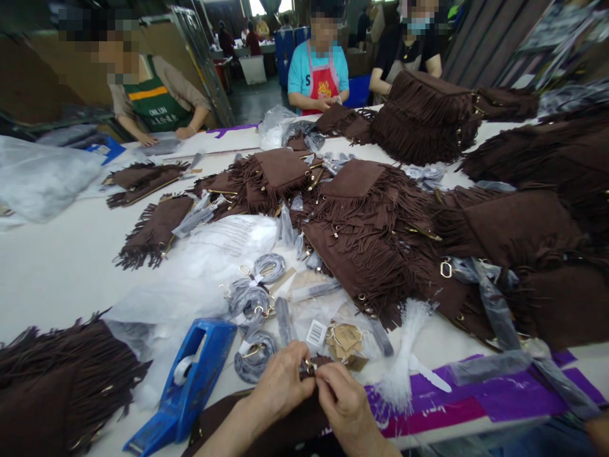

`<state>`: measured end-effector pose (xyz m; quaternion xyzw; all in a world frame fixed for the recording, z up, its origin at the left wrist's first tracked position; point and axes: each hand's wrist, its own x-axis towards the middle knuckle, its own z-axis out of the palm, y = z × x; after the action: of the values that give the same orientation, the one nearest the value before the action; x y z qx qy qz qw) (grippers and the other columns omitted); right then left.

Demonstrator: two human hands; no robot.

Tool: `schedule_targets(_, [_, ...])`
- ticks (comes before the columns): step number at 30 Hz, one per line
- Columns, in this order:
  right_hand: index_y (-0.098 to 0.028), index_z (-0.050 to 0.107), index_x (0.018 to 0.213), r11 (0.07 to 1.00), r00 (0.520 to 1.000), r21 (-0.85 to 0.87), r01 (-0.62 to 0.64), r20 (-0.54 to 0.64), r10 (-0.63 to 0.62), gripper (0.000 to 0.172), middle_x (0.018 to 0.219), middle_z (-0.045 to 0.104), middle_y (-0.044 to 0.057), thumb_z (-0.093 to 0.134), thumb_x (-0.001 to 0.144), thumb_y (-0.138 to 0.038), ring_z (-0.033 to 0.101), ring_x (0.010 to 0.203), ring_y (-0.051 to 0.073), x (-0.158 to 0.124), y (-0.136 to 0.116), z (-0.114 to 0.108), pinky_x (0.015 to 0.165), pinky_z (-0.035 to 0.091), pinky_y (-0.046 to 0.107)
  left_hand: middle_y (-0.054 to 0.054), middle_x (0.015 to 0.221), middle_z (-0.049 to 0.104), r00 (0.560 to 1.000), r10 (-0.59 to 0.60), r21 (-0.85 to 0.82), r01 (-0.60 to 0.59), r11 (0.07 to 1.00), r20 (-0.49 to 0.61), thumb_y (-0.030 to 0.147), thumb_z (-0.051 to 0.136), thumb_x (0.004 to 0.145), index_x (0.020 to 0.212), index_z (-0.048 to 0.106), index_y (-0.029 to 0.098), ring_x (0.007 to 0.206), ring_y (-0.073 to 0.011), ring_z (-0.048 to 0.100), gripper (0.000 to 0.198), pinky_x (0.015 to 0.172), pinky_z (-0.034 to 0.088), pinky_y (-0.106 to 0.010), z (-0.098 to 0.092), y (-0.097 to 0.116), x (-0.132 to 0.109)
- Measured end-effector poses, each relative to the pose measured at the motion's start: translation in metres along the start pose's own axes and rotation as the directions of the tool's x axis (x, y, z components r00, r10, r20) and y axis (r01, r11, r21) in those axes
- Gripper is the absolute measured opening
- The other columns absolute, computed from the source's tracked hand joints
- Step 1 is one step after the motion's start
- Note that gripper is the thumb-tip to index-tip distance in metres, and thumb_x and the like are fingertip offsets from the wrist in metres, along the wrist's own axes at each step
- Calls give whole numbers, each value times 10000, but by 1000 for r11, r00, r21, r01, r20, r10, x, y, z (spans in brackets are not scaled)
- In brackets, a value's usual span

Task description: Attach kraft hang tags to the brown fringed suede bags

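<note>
At the bottom middle of the view, at the near side of the bench (33,266): brown bag (297,426) under both hands, far end raised between them. Cannot tell how much of it to count as resting on the bench. With the left hand (285,373), pinching the bag's end right at a gold-toned fitting (309,366). With the right hand (343,395) just beside, pressing thumb and forefinger together; too small a spot to make out anything thin between them.

To do it well, by judgement: brace with the left, work finely with the right. Turn the fitting upward, clear of the fringe, so as not to trap strands. Pinch close to the metal rather than out on soft material, likely to fold or slip. Pull gently, in line with the fitting; avoid tugging hard and creasing the surface. Mind the blue tape dispenser (193,374) to the left and the white thread bundle (410,349) to the right, probably quick to snag.

Of the bag: dark brown, matte, suede-like to look at. Fringed in a short stretch beyond the left grip, near the paper tags (345,343). Plain and broad toward the body, partly covered by the left forearm, cut off at the bottom. Much like the fringed bags (356,181) heaped mid-bench.
</note>
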<state>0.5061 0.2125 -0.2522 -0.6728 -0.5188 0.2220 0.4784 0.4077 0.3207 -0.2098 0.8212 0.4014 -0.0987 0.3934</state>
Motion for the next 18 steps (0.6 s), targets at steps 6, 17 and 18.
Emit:
schedule_targets(6, [-173, 572, 715, 715, 805, 374, -590, 209, 555, 158, 475, 526, -39, 519, 764, -314, 509, 425, 109, 1, 0, 5, 446, 418, 208, -17, 783, 542, 1000, 10, 14, -10, 1000, -5, 164, 488, 665, 750, 456, 196, 736, -180, 555, 96, 649, 375, -263, 4, -3, -3])
schedule_targets(17, [-143, 584, 661, 340, 611, 589, -733, 352, 709, 182, 395, 531, -54, 633, 626, -314, 437, 347, 66, 9, -6, -1, 387, 335, 169, -21, 808, 543, 1000, -1, 30, 1, 1000, 7, 147, 468, 681, 758, 450, 200, 737, -175, 547, 95, 641, 376, -265, 4, 2, -8])
schedule_targets(18, [-141, 583, 656, 327, 605, 597, -733, 351, 715, 176, 394, 530, -53, 633, 621, -306, 434, 345, 64, 10, -6, -1, 382, 330, 165, -23, 809, 543, 1000, 1, 32, -1, 999, 6, 151, 468, 689, 760, 450, 200, 735, -176, 547, 88, 638, 377, -266, 4, 2, -9])
